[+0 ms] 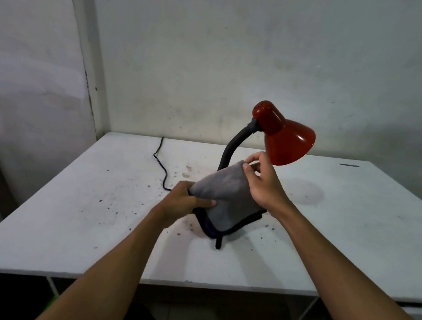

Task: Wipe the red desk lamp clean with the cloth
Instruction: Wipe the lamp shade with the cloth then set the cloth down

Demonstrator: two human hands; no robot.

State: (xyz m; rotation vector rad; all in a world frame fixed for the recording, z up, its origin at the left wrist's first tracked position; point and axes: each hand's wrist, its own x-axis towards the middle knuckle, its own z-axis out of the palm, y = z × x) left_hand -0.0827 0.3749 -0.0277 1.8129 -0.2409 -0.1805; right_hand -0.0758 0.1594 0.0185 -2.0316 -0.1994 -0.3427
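Head view: I hold one grey cloth [223, 191] up in front of me, between my two hands, above the middle of the white table [73, 223]. My left hand [187, 204] grips its near-left edge, fingers curled round the fold. My right hand [262, 181] pinches the far upper corner between thumb and fingertips, just beside the rim of the lamp shade. The cloth has a dark trim along its lower edge and hangs down over the place where the lamp's base should be, so I cannot see the base itself.

The red desk lamp [282, 138] stands toward the far middle of the table, right behind the cloth. Its shade tilts down to the right, and its dark flexible neck [232, 146] curves up from behind the cloth to meet it.

As I judge it, the wiping is at an early or in-between stage. The cloth is in hand and close to the lamp, but it does not lie on the shade; I seem to be folding or arranging it. The shade shines, though I cannot tell whether any part has been wiped. The shade, neck and base are likely all left to go over.

Counting: one lamp, one cloth, one table, two hands. One black power cord [161, 165] trails across the table to the far left. The tabletop is speckled with many dark spots and stains.
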